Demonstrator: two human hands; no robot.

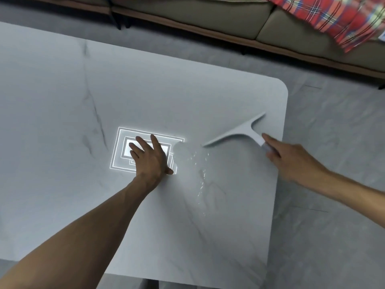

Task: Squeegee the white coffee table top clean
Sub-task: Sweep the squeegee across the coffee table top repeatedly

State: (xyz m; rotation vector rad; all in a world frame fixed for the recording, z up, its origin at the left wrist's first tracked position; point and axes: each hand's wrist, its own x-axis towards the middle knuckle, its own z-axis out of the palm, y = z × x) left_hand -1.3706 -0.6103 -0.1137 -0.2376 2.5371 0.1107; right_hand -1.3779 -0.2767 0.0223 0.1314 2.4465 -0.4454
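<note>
The white marble-veined coffee table top (83,90) fills most of the view. A pale grey squeegee (239,131) lies with its blade on the table near the right edge. My right hand (291,157) grips its handle, index finger stretched along it. A patch of water droplets (200,165) glistens on the table just in front of the blade. My left hand (151,157) rests flat on the table with fingers spread, over a bright reflection of a ceiling light (120,149).
A beige sofa (208,19) runs along the far side, with a red plaid cloth (333,19) draped on its right part. Grey floor (333,205) lies beyond the table's right edge and rounded far corner (281,84).
</note>
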